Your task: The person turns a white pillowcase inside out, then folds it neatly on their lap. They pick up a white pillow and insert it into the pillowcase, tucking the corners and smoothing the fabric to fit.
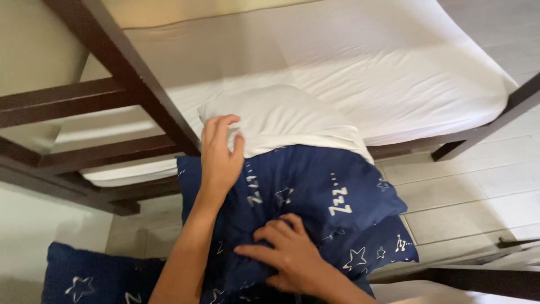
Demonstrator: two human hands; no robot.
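A white pillow (281, 115) sticks halfway out of a dark blue pillowcase (326, 191) printed with white stars and letters. My left hand (220, 155) rests at the mouth of the case, fingers spread over the edge where white pillow meets blue cloth. My right hand (284, 253) bunches and grips the blue fabric lower down. The pillow leans toward the lower bunk mattress (405, 73), which wears a white sheet.
A dark wooden bunk frame (129, 73) crosses the left side, with rails and a slanted post. A second blue star-printed pillow (90, 276) lies at the lower left. Pale floor tiles (467, 197) show at the right, and another dark rail (478, 278) runs along the bottom right.
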